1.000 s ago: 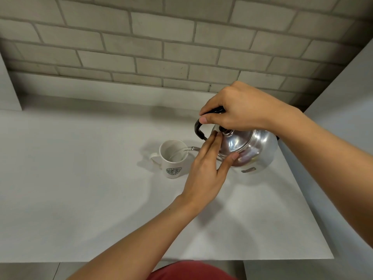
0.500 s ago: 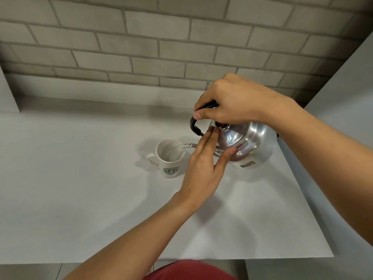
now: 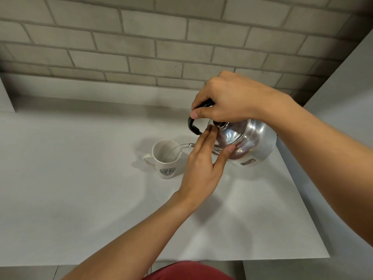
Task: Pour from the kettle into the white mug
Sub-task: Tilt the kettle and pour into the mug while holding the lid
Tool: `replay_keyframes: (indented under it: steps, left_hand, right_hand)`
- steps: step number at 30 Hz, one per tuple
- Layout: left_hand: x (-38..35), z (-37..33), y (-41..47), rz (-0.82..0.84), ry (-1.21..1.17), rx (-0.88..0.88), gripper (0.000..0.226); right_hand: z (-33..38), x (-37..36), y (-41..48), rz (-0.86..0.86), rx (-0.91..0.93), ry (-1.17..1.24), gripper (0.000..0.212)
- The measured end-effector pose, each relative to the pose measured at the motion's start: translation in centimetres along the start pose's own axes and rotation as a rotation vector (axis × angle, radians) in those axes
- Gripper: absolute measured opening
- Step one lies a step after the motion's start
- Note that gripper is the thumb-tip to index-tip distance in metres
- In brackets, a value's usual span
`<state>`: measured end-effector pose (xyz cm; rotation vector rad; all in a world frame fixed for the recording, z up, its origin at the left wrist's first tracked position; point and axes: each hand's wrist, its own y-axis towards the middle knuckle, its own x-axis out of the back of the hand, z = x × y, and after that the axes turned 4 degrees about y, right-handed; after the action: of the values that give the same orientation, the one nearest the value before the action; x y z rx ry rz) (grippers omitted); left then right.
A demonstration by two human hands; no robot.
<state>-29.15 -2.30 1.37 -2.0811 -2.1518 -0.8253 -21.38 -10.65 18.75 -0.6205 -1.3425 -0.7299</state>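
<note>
A shiny steel kettle (image 3: pixel 252 142) hangs tilted to the left above the counter. My right hand (image 3: pixel 228 104) is shut on its black handle (image 3: pixel 192 125). The thin spout (image 3: pixel 186 146) reaches over the rim of the white mug (image 3: pixel 166 161), which stands upright with a green logo facing me and its handle to the left. A clear stream runs from the spout into the mug. My left hand (image 3: pixel 203 164) rests flat against the kettle's lid, fingers spread, thumb on the body; it hides part of the spout.
The pale grey counter (image 3: pixel 80 178) runs to a brick wall (image 3: pixel 161 47) at the back. A grey panel (image 3: pixel 343 98) rises on the right beside the kettle. The counter's front edge lies near my body.
The kettle has stayed tilted over the mug with both hands in the same hold. The view has shifted slightly.
</note>
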Motion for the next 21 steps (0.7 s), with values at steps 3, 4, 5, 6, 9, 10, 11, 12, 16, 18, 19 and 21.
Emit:
replay_keyframes:
  steps: [3, 4, 5, 6, 9, 10, 11, 12, 16, 18, 19, 21]
  left_hand:
    - [-0.03, -0.04, 0.0, -0.006, -0.008, -0.002, 0.064]
    - [-0.04, -0.05, 0.0, -0.005, -0.018, -0.002, 0.064]
    - [-0.04, -0.07, 0.01, -0.003, -0.03, 0.001, 0.064]
    - [-0.05, -0.08, 0.01, -0.002, -0.039, 0.004, 0.064]
    - [-0.08, -0.1, 0.05, -0.011, -0.047, 0.007, 0.065]
    - [-0.11, -0.11, 0.07, -0.014, -0.052, 0.006, 0.065]
    - [-0.14, -0.11, 0.08, -0.016, -0.06, 0.007, 0.065]
    - [-0.16, -0.1, 0.1, -0.018, -0.068, 0.01, 0.065]
    - [-0.09, -0.06, 0.27, -0.03, -0.073, 0.016, 0.065]
    - [-0.04, -0.08, 0.29, -0.033, -0.079, 0.019, 0.065]
    - [-0.01, -0.1, 0.27, -0.035, -0.084, 0.022, 0.065]
    - [0.03, -0.13, 0.22, -0.041, -0.092, 0.021, 0.064]
  right_hand:
    - [0.0, -0.02, 0.09, 0.002, 0.004, -0.005, 0.026]
    - [0.03, -0.01, 0.14, 0.001, 0.004, -0.011, 0.025]
    - [0.07, 0.03, 0.2, 0.0, 0.005, -0.017, 0.026]
    - [0.09, 0.07, 0.23, 0.001, 0.009, -0.024, 0.026]
    - [0.25, 0.27, 0.28, 0.003, 0.028, -0.036, 0.027]
    - [0.32, 0.34, 0.29, 0.006, 0.03, -0.038, 0.027]
    - [0.39, 0.4, 0.32, 0.011, 0.029, -0.037, 0.026]
    - [0.44, 0.46, 0.37, 0.014, 0.027, -0.034, 0.026]
    - [0.44, 0.49, 0.7, 0.006, 0.026, -0.044, 0.027]
    - [0.45, 0.4, 0.79, 0.006, 0.029, -0.044, 0.027]
    - [0.45, 0.37, 0.83, 0.009, 0.03, -0.044, 0.027]
    - [0.48, 0.36, 0.9, 0.016, 0.03, -0.044, 0.026]
